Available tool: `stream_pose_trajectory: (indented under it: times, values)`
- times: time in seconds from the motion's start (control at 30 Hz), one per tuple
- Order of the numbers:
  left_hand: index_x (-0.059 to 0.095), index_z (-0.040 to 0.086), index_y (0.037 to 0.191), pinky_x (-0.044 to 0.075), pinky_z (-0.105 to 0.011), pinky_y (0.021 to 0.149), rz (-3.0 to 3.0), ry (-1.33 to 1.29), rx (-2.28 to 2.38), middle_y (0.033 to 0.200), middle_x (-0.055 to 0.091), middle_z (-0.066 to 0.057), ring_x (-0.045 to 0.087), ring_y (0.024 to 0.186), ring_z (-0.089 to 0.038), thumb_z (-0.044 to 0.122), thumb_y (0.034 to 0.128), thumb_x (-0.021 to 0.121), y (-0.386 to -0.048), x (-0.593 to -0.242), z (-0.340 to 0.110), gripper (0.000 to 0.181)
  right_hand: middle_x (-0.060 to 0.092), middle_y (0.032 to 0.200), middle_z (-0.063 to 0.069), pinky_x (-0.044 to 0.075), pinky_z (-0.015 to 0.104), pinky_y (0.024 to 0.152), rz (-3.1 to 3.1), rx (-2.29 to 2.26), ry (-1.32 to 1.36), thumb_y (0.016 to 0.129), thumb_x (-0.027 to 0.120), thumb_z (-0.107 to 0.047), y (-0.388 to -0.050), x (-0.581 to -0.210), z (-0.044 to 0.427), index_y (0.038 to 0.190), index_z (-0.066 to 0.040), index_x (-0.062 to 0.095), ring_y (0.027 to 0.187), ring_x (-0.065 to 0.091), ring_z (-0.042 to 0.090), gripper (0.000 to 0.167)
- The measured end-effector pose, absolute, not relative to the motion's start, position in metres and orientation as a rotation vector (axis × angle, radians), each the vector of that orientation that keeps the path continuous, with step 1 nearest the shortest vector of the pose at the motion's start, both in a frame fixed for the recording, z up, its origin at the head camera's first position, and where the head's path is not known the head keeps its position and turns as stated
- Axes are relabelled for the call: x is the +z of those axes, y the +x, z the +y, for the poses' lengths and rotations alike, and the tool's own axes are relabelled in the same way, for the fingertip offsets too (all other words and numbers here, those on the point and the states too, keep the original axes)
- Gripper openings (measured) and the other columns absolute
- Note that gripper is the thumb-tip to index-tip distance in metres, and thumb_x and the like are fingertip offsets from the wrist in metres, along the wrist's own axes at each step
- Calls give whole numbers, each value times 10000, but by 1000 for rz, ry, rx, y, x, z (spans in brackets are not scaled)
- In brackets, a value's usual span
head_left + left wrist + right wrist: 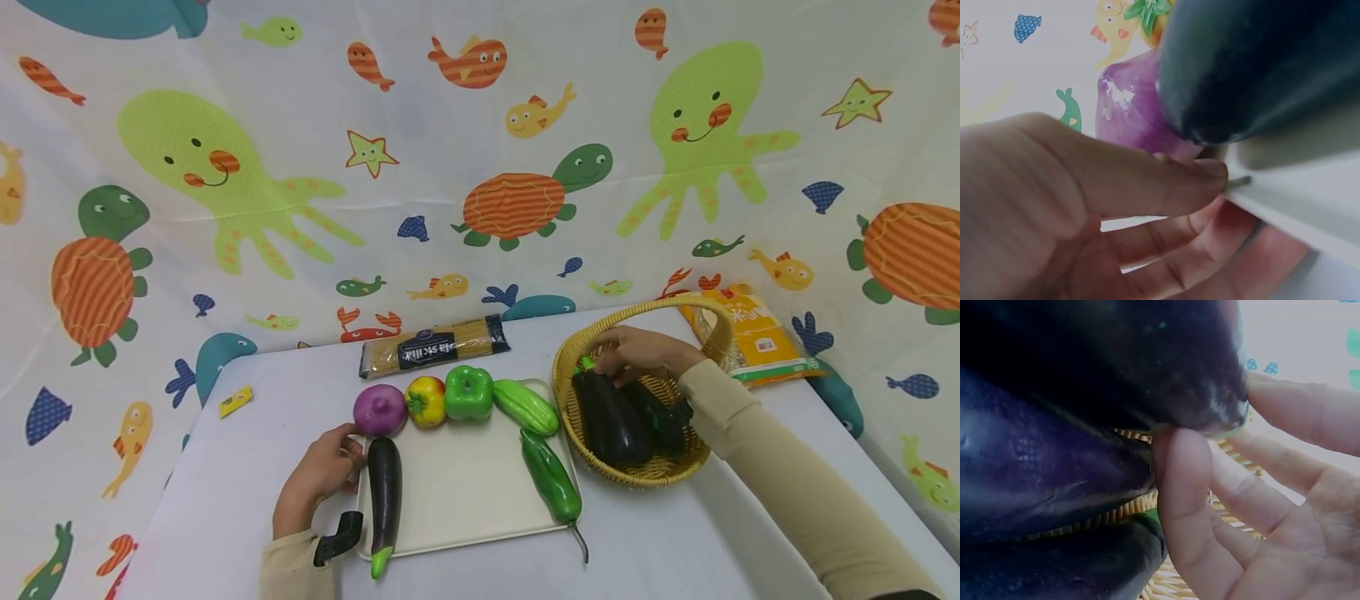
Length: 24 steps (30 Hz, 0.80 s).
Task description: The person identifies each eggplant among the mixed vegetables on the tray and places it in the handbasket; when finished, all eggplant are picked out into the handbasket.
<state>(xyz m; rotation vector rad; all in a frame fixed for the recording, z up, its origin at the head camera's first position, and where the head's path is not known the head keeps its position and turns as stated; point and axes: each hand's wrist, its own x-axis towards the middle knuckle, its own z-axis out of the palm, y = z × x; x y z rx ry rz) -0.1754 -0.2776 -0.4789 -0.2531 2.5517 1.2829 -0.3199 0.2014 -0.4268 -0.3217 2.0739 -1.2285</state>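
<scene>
My left hand [318, 475] pinches the left rim of a cream tray [465, 500], thumb above and fingers beneath in the left wrist view. Close by are a purple onion [380, 410] and a long eggplant [385, 483] lying along that rim. My right hand [647, 353] reaches into a wicker basket [637, 480] and grips the stem end of a dark eggplant [611, 421]. In the right wrist view, thumb and fingertips bear on this eggplant [1166, 369]; another eggplant [1054, 456] lies beneath it.
A red-yellow pepper [426, 402], green bell pepper [469, 392] and pale green cucumber-like vegetable [527, 407] line the tray's back; a long green pepper [551, 479] lies on its right. Behind are a pasta pack [435, 346] and orange bag [761, 333]. A yellow packet [236, 402] lies left.
</scene>
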Motion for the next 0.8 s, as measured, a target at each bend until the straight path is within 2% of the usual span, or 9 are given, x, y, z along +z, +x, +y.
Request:
stream_pose_trajectory:
  times: [0.17,0.3,0.57,0.8]
  values:
    - [497,-124,1324,628,-384,553,2552,-258,1282,961,573,-180,596,804,-271,-127,869,556,-175,-481,-278,459,566,1300,268,609,413,846,2089,-1202,-348,991,572,-71,-321,-428,201,1418,138,460,1015,606,252,489]
    - [496,-125,1326,629,-384,556,2552,-259,1278,964,577,-182,600,801,-269,-121,870,566,-175,-481,-277,461,536,1352,293,603,420,869,2099,-1191,-347,996,568,-64,-322,-429,201,1420,145,461,1040,608,250,484]
    - [500,-124,1323,628,-387,555,2552,-255,1285,970,580,-184,604,798,-269,-129,862,553,-174,-480,-276,464,625,1126,156,594,377,835,2152,-1158,-334,972,592,-42,-323,-432,201,1317,111,557,951,603,208,378]
    - [486,-136,1348,632,-386,568,2562,-254,1278,983,574,-192,608,803,-265,-144,862,569,-173,-480,-276,493,655,1078,129,591,375,811,2159,-1160,-354,975,595,-30,-324,-432,201,1277,104,579,930,612,191,331]
